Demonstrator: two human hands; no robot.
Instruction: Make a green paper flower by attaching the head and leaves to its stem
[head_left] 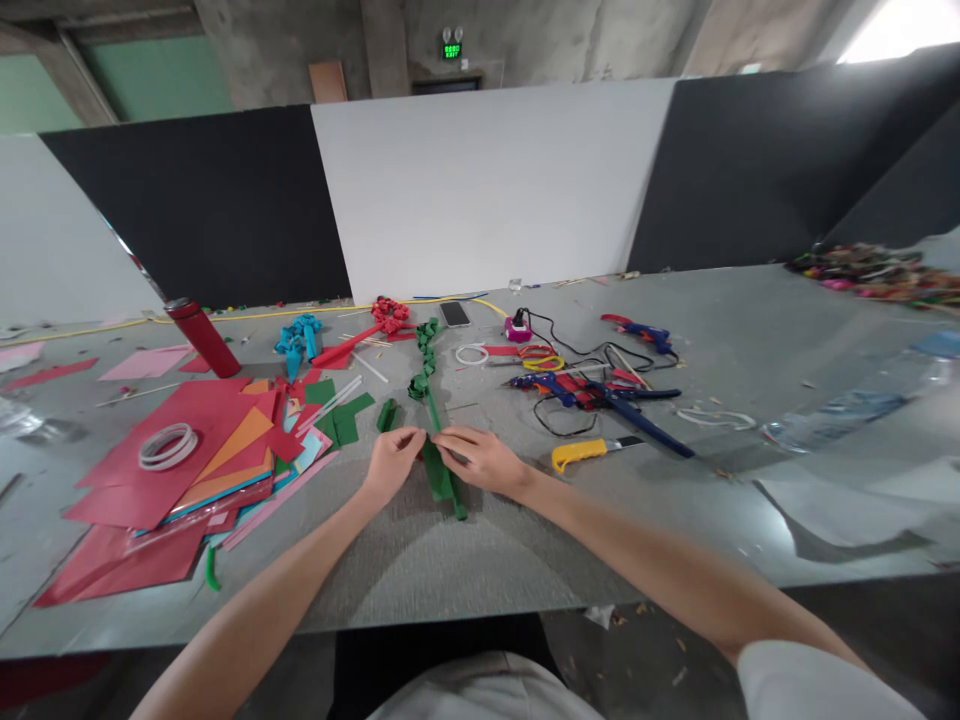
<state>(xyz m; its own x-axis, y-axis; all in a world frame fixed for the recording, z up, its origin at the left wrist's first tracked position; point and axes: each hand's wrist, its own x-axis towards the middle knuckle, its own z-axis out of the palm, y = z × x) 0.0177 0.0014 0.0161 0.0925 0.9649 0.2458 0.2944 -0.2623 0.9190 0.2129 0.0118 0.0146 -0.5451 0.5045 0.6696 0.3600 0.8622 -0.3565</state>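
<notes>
My left hand [394,464] and my right hand [484,460] are close together over the table, fingers pinched on a green paper piece [439,482]. Its lower part spreads flat below the fingers, with a narrow rolled strip beside it. Beyond my hands a thin green stem leads up to a twisted, folded green paper chain [426,350]. Whether stem and lower piece are one cannot be told, as my fingers cover the join. A small folded green paper scrap [387,414] lies just past my left hand.
Left are stacked coloured paper sheets [150,490], tape rolls [168,446], a red bottle [202,338], and blue [298,345] and red [391,314] paper crafts. Right lie a yellow-handled knife [579,455], glue guns [551,385], pliers-like blue handles [649,420] and cables. A phone [454,314] lies ahead.
</notes>
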